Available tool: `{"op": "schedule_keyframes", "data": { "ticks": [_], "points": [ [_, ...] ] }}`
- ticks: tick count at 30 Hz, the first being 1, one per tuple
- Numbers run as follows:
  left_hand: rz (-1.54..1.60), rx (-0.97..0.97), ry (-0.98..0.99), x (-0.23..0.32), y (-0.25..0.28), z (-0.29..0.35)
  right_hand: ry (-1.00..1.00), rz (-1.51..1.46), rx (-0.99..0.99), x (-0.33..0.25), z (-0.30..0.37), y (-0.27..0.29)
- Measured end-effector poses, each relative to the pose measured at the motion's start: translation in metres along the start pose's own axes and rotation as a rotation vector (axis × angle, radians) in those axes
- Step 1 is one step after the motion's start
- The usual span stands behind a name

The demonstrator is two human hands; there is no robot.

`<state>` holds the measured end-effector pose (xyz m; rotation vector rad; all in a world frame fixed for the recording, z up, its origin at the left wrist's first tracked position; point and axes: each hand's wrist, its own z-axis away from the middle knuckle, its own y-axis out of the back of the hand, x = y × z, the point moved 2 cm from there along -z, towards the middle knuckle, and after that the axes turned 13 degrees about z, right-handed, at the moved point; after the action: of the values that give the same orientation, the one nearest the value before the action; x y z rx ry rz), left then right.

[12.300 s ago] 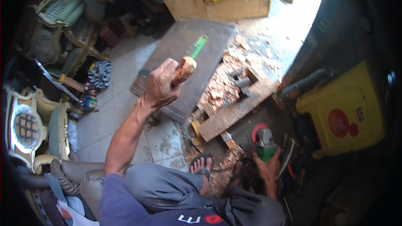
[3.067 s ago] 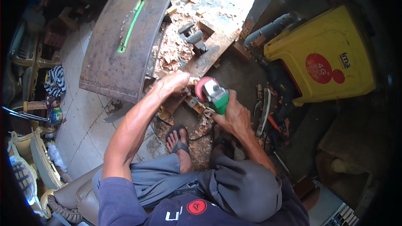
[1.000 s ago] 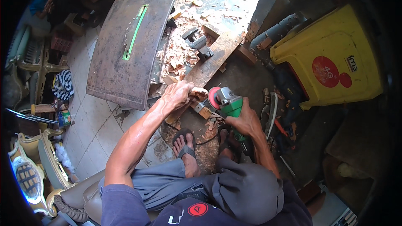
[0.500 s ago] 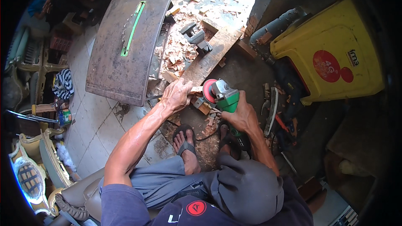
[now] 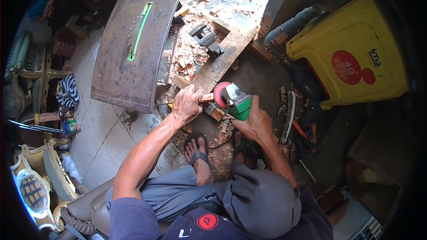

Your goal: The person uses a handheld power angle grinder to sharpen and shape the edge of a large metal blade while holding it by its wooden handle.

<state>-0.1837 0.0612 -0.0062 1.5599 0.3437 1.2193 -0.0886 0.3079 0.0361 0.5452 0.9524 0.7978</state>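
Note:
My right hand (image 5: 255,122) grips a green angle grinder (image 5: 235,101) whose red disc (image 5: 220,94) meets a small wooden piece (image 5: 206,98). My left hand (image 5: 187,103) holds that wooden piece down against the end of a long plank (image 5: 219,62). Small wood blocks (image 5: 216,113) lie just below the grinder. My feet in sandals (image 5: 198,151) rest on wood chips under my hands.
A dark metal saw table (image 5: 133,49) with a green slot insert (image 5: 140,31) lies to the left. Wood shavings (image 5: 187,58) and a black clamp (image 5: 205,40) sit beyond the plank. A yellow plastic case (image 5: 351,58) and scattered hand tools (image 5: 298,120) are on the right.
The grinder and both hands stay together at the plank's end, with only slight shifts. Much earlier the left hand held the wooden piece raised over the saw table while the right rested on the grinder.

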Motion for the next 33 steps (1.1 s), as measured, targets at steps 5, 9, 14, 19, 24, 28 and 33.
{"op": "schedule_keyframes", "data": {
  "ticks": [5, 9, 14, 19, 24, 28, 33],
  "points": [
    [0.004, 0.041, -0.045, 0.000, -0.002, 0.003, 0.013, 0.003, 0.037, -0.001, 0.000, 0.004],
    [0.026, 0.061, -0.065, -0.003, -0.005, 0.002, 0.007, 0.010, 0.058, -0.001, -0.001, 0.001],
    [0.026, 0.087, -0.077, -0.006, -0.007, 0.006, 0.024, 0.048, 0.052, -0.013, 0.001, 0.006],
    [0.031, 0.100, -0.080, -0.005, -0.010, 0.005, 0.043, 0.047, 0.118, -0.013, -0.002, 0.004],
    [0.028, 0.106, -0.101, -0.006, -0.011, 0.005, -0.003, 0.072, 0.138, -0.011, 0.000, 0.003],
    [0.015, 0.154, -0.119, -0.008, -0.013, 0.008, 0.040, 0.106, 0.118, -0.021, 0.004, 0.008],
    [-0.037, 0.204, -0.164, -0.009, -0.017, 0.007, 0.070, 0.152, 0.148, -0.022, 0.003, 0.010]
  ]
}}
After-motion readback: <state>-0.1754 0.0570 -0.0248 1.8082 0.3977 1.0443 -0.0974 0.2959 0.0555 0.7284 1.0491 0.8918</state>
